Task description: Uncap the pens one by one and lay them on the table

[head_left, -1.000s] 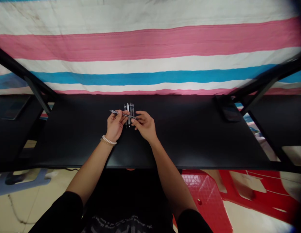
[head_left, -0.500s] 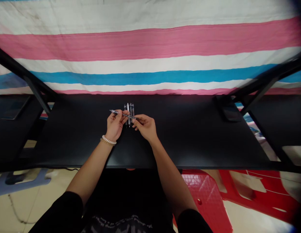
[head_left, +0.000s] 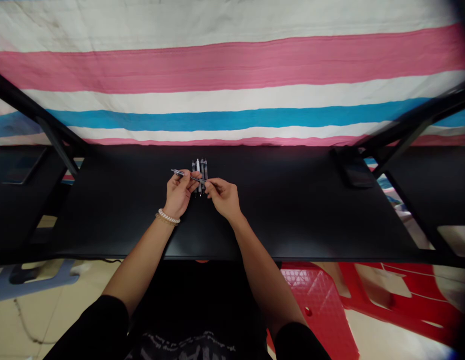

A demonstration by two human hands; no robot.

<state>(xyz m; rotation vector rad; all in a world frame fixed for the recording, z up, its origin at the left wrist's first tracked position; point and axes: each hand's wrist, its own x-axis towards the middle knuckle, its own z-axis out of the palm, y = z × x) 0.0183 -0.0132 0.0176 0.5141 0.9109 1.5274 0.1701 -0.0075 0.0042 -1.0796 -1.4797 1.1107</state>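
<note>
A slim pen with a clear barrel is held almost level above the table, tilted slightly down to the right. My left hand is closed around its barrel, thumb on top, and the clear end sticks out to the left. A thin dark length runs from there towards my right hand, which pinches the pen's right end between thumb and fingertips, partly hiding it. Directly beneath lies a row of several pens, side by side and pointing away from me; a white pen stands out among darker, clear ones.
The black tabletop has dark metal legs at both sides. A flat dark object lies near the right leg. Behind hangs a striped sheet. A red stool stands below the front edge.
My right hand's fingertips have shifted slightly and now cover more of the pen's right end. My left hand and the pen have moved slightly right. The row of pens stays put.
</note>
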